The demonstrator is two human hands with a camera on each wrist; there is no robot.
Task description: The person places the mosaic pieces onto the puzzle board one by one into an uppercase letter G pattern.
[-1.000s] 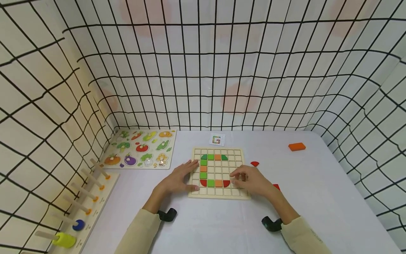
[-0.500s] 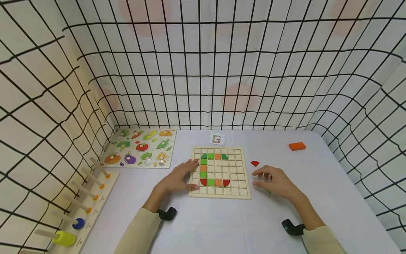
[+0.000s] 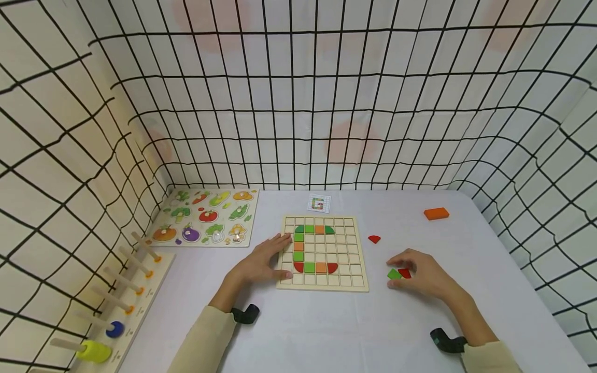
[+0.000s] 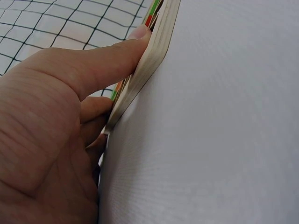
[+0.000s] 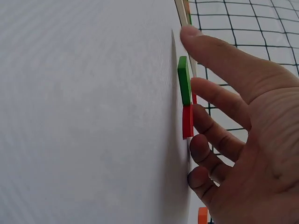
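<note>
My left hand point(image 3: 261, 261) rests on the left side of a wooden grid board point(image 3: 346, 269), its thumb lying over the front left corner and its fingers along the edge. Set into the grid are green, orange and red tiles in a C-like outline, with rounded pieces at its corners. Right of the board, my right hand point(image 3: 425, 275) reaches around a green square tile point(image 3: 394, 274) and a red tile point(image 3: 404, 273) that lie side by side on the table. In the right wrist view, its thumb and fingers are spread apart around the green tile point(image 5: 184, 80), pinching nothing.
A red quarter-round tile point(image 3: 374, 239) lies beyond my right hand. Behind the board is a small pattern card point(image 3: 319, 203). An orange block point(image 3: 436, 214) sits back right. A vegetable puzzle point(image 3: 224, 228) and a pegged board point(image 3: 140, 305) stand on the left.
My right hand has moved off the board's right side to the loose green and red tiles, spreading its fingers around them. My left hand has stayed on the board.
</note>
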